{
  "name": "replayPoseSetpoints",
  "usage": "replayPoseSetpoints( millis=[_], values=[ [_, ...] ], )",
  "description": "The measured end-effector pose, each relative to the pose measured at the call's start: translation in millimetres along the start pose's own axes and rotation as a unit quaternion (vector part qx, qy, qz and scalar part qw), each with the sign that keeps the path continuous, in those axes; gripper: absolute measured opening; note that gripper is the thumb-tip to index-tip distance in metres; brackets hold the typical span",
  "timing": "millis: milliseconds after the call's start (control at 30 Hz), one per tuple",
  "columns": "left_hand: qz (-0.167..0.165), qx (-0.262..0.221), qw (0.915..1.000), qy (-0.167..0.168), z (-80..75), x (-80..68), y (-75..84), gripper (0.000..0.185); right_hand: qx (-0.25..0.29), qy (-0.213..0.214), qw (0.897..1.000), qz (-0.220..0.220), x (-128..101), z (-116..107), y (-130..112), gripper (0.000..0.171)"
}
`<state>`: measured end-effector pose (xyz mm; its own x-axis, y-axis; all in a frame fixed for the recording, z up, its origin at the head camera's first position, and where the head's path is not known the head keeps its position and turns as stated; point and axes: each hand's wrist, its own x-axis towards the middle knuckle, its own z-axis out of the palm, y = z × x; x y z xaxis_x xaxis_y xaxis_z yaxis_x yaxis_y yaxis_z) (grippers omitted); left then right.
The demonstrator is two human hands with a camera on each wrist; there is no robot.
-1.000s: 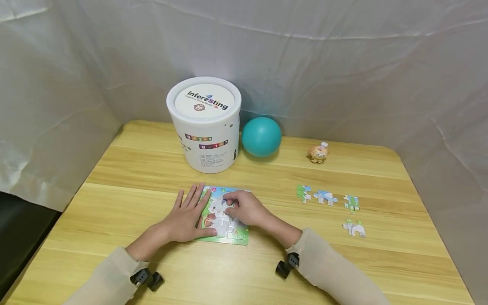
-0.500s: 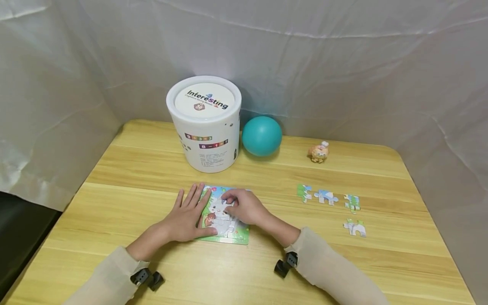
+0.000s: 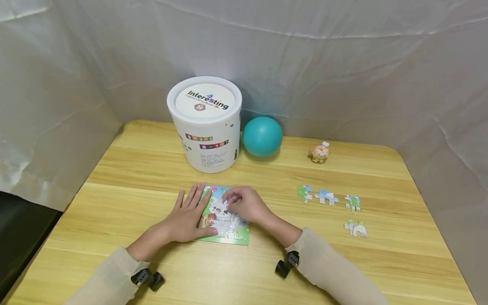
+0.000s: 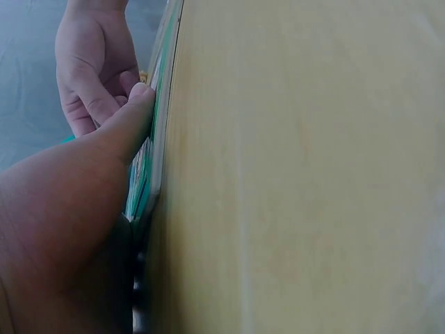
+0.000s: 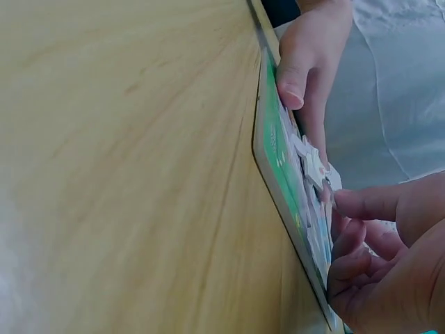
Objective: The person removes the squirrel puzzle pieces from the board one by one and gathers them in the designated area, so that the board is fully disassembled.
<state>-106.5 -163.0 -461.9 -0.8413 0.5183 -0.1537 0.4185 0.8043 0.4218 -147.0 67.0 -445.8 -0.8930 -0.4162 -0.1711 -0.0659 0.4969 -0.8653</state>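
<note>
A jigsaw puzzle board [image 3: 236, 242] with a green border and a grey-white animal picture lies on the wooden table. My left hand [image 3: 186, 220] rests spread along its left side, fingers straight, thumb over the lower part. Over the board's upper right, my right hand [image 3: 248, 206] curls its fingers and pinches a white-grey puzzle piece [image 5: 318, 168]. That piece sits tilted, slightly proud of the board, in the right wrist view. The right hand hides the board's upper right part. Several loose puzzle pieces [image 3: 326, 197] lie apart on the table to the right.
Behind the board stands a white lidded bucket [image 3: 206, 127], with a teal ball [image 3: 262, 136] beside it. A small orange figurine [image 3: 319, 152] is at the back right. Grey cloth [image 3: 324, 76] hangs around the table's back and sides.
My right hand's thumb and fingertips have shifted slightly up and right over the board, showing more of the animal's face. The left hand stays where it was.
</note>
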Motion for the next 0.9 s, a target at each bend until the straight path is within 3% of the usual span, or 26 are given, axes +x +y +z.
replayPoseSetpoints(
  millis=[233,500,900],
  values=[
    [0.001,0.002,1.0000,0.002,0.3,-0.4,-1.0,0.113,0.055,0.010,0.998,0.036,-1,-9,1,0.019],
    [0.001,0.007,1.0000,0.000,3.2,0.6,-4.0,0.114,0.142,0.014,0.987,0.076,-5,-34,7,0.024],
    [-0.002,0.002,1.0000,-0.002,-0.2,-0.3,-1.5,0.112,0.092,0.001,0.993,0.075,-38,-104,31,0.031]
  ],
)
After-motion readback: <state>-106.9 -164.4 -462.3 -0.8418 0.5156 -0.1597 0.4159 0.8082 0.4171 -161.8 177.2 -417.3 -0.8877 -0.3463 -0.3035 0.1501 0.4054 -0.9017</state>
